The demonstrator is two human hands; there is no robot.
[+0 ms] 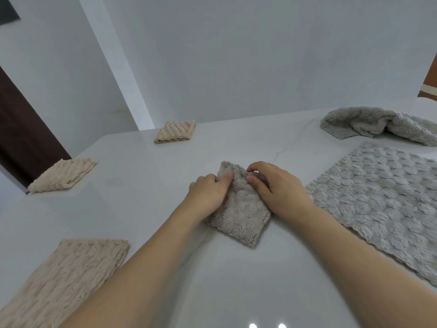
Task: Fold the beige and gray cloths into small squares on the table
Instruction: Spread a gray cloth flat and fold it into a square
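Note:
A folded gray cloth (241, 214) lies at the middle of the white table (165, 176). My left hand (208, 192) grips its left edge, thumb on top near the far corner. From the right, my right hand (276, 188) pinches the cloth's far part with thumb and fingers. A flat, spread gray cloth (383, 200) lies to the right. Behind it sits a crumpled gray cloth (378, 125). Two beige cloths folded into small squares rest at the far left (62, 175) and at the back (175, 131). A larger beige cloth (63, 278) lies at the near left.
The table's far edge meets a white wall (236, 67). A dark door (21, 129) stands beyond the left edge. Bare tabletop shows in front of the folded cloth and between the cloths.

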